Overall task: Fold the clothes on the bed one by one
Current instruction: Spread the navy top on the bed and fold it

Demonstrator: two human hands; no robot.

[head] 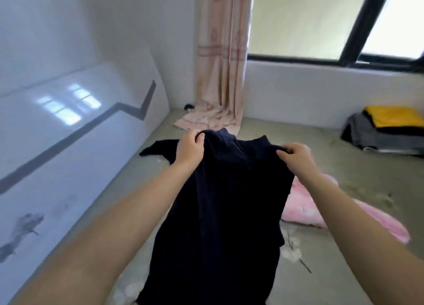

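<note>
A pink cloth [321, 213] lies right, folded clothes [387, 128] far right, while left hand [189, 149] and right hand [298, 157] grasp the raised dark shirt [220, 213].

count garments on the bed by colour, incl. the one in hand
Dark navy: 1, the navy garment, held up by the left hand and right hand
Pink: 1, the pink garment
Yellow: 1, the yellow garment, top of the stack
Grey: 1, the grey garment under it
Total: 4
</note>
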